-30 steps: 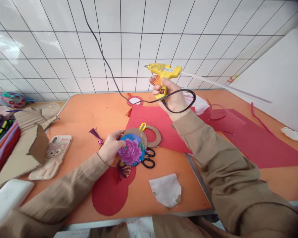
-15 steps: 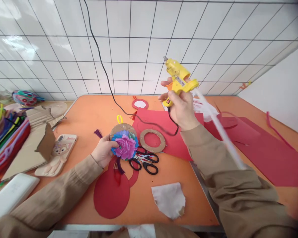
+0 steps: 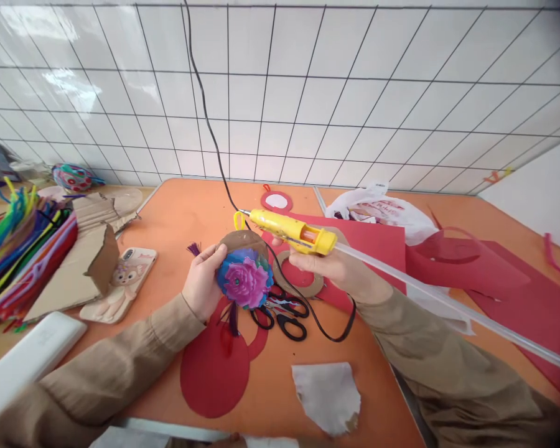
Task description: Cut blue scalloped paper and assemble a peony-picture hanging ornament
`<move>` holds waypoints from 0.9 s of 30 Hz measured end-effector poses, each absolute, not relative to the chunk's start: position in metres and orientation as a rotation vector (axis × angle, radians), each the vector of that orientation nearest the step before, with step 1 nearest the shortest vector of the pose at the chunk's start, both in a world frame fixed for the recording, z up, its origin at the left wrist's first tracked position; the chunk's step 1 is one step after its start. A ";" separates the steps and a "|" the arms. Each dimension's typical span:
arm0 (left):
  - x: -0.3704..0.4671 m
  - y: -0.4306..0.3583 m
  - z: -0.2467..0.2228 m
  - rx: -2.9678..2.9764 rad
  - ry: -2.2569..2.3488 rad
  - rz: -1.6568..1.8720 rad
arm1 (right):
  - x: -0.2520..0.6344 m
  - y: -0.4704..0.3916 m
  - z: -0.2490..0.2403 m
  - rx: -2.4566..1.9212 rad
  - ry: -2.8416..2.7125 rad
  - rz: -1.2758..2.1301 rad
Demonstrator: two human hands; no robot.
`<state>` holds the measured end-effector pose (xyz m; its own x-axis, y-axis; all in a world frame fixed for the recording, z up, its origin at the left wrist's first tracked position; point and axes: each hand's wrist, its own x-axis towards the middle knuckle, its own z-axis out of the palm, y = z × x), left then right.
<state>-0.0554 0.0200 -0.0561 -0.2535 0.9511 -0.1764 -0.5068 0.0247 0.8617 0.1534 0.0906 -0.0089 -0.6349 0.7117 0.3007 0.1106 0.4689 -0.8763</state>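
My left hand (image 3: 203, 281) grips the edge of a cardboard disc (image 3: 237, 239), thumb on top. A purple and blue fabric flower (image 3: 246, 279) covers most of the disc's face, a yellow loop (image 3: 239, 219) stands at its top and a dark purple tassel (image 3: 234, 318) hangs below. In my right hand (image 3: 324, 264) is a yellow hot glue gun (image 3: 289, 229), its nozzle pointing left near the yellow loop. A long clear glue stick (image 3: 424, 286) sticks out of its back. Black-handled scissors (image 3: 287, 313) and a cardboard ring (image 3: 280, 274) lie just right of the flower.
Red paper circles (image 3: 214, 376) and a grey-white scrap (image 3: 329, 395) lie near the front. Coloured pipe cleaners (image 3: 32, 261), cut cardboard (image 3: 70, 274) and a phone (image 3: 121, 286) are at left. Red sheets (image 3: 508, 311) and a plastic bag (image 3: 382, 208) lie right. The gun's black cord (image 3: 205, 112) runs up the wall.
My right hand has lowered the glue gun and swung it left, so its nozzle now points over the top of the disc. My left hand keeps hold of the disc.
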 end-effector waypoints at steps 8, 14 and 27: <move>-0.052 0.011 -0.033 0.679 1.107 1.557 | 0.158 0.080 0.000 -0.753 -1.951 1.135; -0.051 0.024 -0.028 0.631 1.105 1.646 | 0.163 0.083 0.002 -0.773 -1.928 1.034; -0.031 0.034 -0.021 0.706 0.932 1.617 | 0.164 0.081 -0.002 -0.901 -2.061 0.912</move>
<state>-0.0310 0.0338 -0.0210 -0.2355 0.9716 -0.0205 -0.5049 -0.1043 0.8569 0.1640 0.0809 -0.0025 -0.5137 0.7993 0.3117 0.3071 0.5106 -0.8031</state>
